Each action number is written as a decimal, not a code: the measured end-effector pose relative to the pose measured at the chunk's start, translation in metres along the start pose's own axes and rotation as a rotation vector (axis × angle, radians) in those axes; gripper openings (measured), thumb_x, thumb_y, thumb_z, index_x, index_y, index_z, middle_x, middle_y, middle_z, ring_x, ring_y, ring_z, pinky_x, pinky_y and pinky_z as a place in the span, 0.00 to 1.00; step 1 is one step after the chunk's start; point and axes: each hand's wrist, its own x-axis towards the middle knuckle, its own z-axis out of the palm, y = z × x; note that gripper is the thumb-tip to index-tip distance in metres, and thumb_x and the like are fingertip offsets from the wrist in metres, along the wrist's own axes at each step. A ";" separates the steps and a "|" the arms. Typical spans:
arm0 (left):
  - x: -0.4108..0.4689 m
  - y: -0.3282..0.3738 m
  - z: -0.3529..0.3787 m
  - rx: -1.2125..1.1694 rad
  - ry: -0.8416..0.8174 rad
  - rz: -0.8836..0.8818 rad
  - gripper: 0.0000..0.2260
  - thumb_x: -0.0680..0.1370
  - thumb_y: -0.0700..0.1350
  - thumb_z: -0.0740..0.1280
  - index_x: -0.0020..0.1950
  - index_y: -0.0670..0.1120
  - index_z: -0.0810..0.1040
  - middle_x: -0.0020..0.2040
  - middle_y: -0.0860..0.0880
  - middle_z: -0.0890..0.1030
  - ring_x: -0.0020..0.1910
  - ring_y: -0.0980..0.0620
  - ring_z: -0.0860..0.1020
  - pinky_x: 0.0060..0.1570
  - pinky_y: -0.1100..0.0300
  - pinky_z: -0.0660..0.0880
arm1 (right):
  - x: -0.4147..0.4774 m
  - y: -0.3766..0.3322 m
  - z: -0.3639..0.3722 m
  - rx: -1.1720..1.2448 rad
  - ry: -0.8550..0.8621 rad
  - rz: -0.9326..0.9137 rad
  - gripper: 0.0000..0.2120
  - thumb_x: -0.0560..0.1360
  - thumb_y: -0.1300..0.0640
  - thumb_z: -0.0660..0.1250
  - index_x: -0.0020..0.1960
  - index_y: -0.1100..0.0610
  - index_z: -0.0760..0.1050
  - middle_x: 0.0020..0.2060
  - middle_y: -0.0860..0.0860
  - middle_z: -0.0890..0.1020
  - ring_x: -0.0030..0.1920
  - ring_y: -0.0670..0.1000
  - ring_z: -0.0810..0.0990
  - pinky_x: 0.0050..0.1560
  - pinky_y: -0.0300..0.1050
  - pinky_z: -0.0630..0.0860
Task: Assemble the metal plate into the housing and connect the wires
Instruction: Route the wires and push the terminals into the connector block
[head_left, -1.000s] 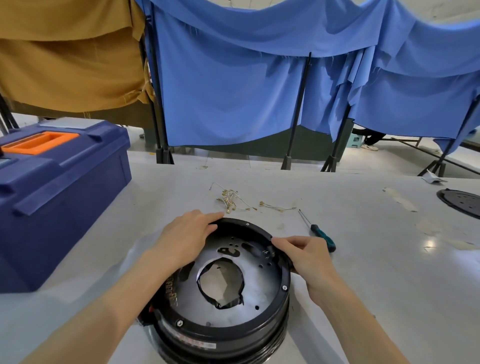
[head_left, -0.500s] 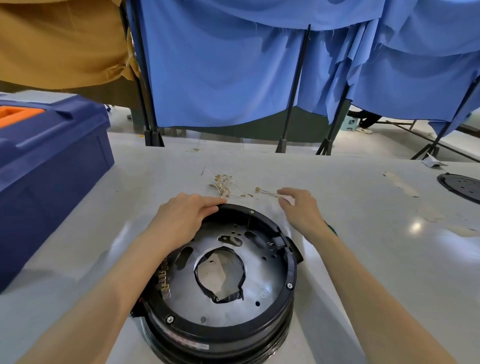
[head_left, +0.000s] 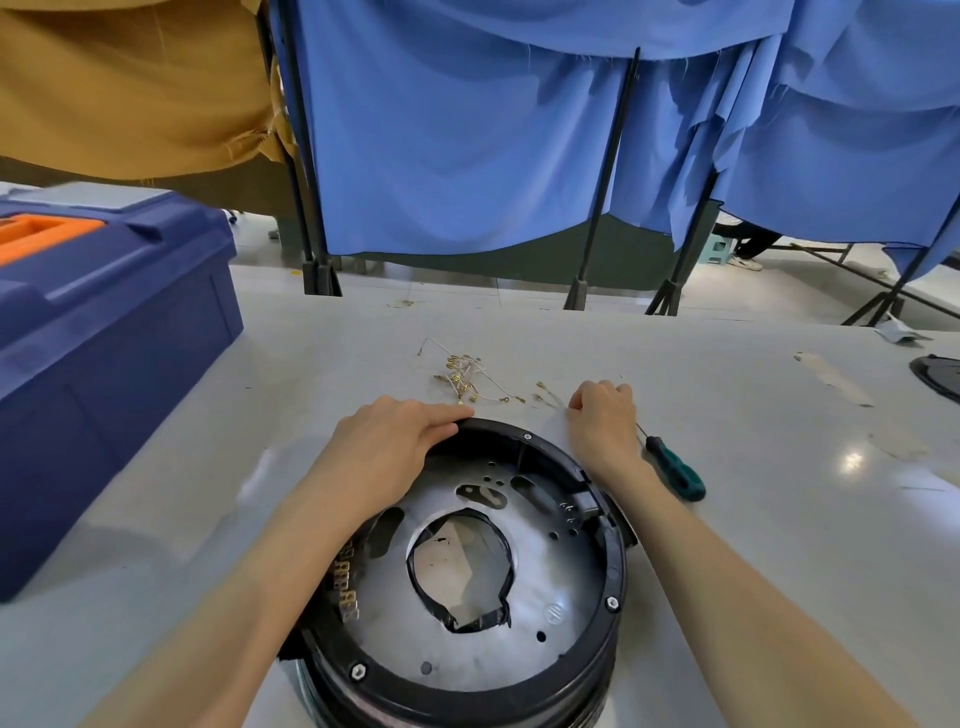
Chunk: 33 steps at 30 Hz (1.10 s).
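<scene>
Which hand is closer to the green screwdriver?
Right. The right hand, pinching a wire, sits just left of the screwdriver. The left hand rests on the housing at its far rim, farther off.

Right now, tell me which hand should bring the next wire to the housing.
Right. The right hand sits beyond the housing with curled fingers at a loose wire on the table; whether it grips it yet is unclear. The left hand rests on the housing rim, steadying it.
</scene>
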 end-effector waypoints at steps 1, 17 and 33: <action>0.000 0.000 0.000 0.004 0.000 -0.001 0.15 0.83 0.54 0.56 0.67 0.67 0.71 0.64 0.52 0.79 0.61 0.45 0.76 0.56 0.51 0.74 | -0.001 0.001 0.000 0.018 0.008 -0.002 0.12 0.77 0.67 0.56 0.53 0.62 0.77 0.52 0.58 0.78 0.56 0.59 0.68 0.54 0.50 0.67; -0.016 0.053 -0.010 -0.828 0.257 0.130 0.10 0.74 0.49 0.72 0.55 0.56 0.83 0.45 0.62 0.84 0.47 0.66 0.80 0.48 0.70 0.74 | -0.087 -0.031 -0.088 1.082 0.035 -0.154 0.07 0.73 0.65 0.72 0.41 0.54 0.81 0.35 0.47 0.83 0.33 0.50 0.82 0.42 0.38 0.78; -0.021 0.067 -0.004 -1.089 0.341 0.060 0.06 0.76 0.44 0.71 0.45 0.55 0.86 0.37 0.52 0.84 0.37 0.57 0.81 0.41 0.67 0.77 | -0.100 -0.037 -0.102 1.167 -0.145 -0.127 0.05 0.77 0.64 0.68 0.45 0.61 0.82 0.35 0.54 0.85 0.39 0.53 0.83 0.41 0.46 0.79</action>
